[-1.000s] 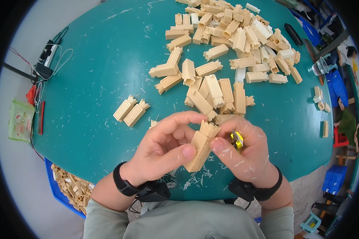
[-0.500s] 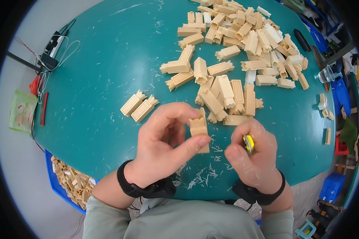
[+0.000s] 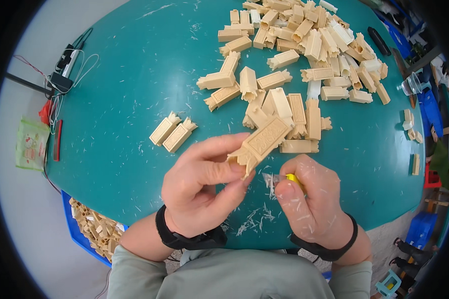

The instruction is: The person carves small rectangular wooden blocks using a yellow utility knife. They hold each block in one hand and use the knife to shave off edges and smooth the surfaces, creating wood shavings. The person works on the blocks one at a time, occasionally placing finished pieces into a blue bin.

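My left hand (image 3: 197, 187) grips a beige molded block (image 3: 268, 137) between thumb and fingers. Its embossed panel faces up, and its jagged, crown-like end lies at the fingertips. In my right hand (image 3: 312, 202) is a knife (image 3: 292, 178) with a yellow handle, closed in the fingers. Its thin blade points left, below the block and apart from it. White plastic shavings cling to my right hand and lie scattered on the green table (image 3: 119, 99) below. Two similar blocks (image 3: 170, 132) rest side by side to the left of my left hand.
A large heap of beige and white blocks (image 3: 314, 47) covers the far right of the table. At the lower left, a blue bin (image 3: 75, 230) holds many small beige pieces. A power strip (image 3: 71, 65) with cables, a black marker-like object (image 3: 379, 41) and a clear cup (image 3: 410, 84) sit near the edges.
My left hand has turned the block, so its embossed side now faces up and its jagged end points down-left. The knife's blade has swung into view, pointing left.
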Demonstrator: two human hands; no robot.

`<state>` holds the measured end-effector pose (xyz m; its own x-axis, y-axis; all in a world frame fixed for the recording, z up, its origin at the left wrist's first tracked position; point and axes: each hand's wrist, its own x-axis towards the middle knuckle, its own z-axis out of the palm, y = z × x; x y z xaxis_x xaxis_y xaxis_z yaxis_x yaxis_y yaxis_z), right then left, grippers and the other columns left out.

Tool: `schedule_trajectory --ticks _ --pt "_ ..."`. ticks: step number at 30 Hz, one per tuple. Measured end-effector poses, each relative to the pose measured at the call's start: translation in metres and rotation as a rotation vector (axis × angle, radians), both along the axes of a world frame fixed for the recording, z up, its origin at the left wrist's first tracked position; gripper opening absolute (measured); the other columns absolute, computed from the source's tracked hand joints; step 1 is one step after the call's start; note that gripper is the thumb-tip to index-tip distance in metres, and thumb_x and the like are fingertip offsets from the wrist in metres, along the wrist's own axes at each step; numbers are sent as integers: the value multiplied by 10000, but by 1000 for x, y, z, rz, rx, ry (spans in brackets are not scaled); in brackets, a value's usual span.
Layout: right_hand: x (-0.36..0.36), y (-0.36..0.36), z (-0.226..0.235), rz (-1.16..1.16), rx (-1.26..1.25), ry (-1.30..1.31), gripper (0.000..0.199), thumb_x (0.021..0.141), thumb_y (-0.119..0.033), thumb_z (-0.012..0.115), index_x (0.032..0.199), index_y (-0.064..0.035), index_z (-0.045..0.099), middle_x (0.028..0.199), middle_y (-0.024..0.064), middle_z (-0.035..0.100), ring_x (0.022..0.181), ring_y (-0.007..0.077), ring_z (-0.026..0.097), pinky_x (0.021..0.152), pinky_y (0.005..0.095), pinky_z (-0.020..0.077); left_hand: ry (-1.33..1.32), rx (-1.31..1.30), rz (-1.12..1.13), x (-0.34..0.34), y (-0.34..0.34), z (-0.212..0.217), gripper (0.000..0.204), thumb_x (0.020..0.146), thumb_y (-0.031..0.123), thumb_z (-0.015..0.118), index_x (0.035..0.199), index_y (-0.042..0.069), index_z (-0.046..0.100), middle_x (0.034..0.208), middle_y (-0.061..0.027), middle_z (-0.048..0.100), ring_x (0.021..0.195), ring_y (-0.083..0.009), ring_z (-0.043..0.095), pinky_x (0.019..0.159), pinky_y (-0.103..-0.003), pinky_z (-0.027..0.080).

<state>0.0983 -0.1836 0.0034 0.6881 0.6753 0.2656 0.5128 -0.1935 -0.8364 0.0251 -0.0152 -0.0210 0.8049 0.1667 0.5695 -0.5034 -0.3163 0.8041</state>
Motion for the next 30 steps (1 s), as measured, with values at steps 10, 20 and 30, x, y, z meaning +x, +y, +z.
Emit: schedule_trajectory --ticks 10,20,30 --pt "-2 2 -4 10 12 -67 293 820 -277 632 735 -24 512 617 104 495 503 265 497 439 324 378 -56 68 68 -3 -4 0 302 699 -122 647 949 21 553 1152 -251 513 967 -306 607 765 -338 535" --pt "-2 3 -6 18 0 -97 286 814 -275 639 740 -32 507 618 89 490 499 257 489 434 320 368 -99 212 144 -3 -4 3 264 687 -107 678 895 -1 556 1138 -256 519 962 -308 607 777 -329 537" --pt "0 5 -8 -43 4 -202 274 799 -269 653 739 -42 512 610 85 485 497 252 486 433 322 368 -130 300 222 -2 -4 0 237 677 -87 698 847 -8 553 1087 -260 551 915 -288 620 764 -320 541"
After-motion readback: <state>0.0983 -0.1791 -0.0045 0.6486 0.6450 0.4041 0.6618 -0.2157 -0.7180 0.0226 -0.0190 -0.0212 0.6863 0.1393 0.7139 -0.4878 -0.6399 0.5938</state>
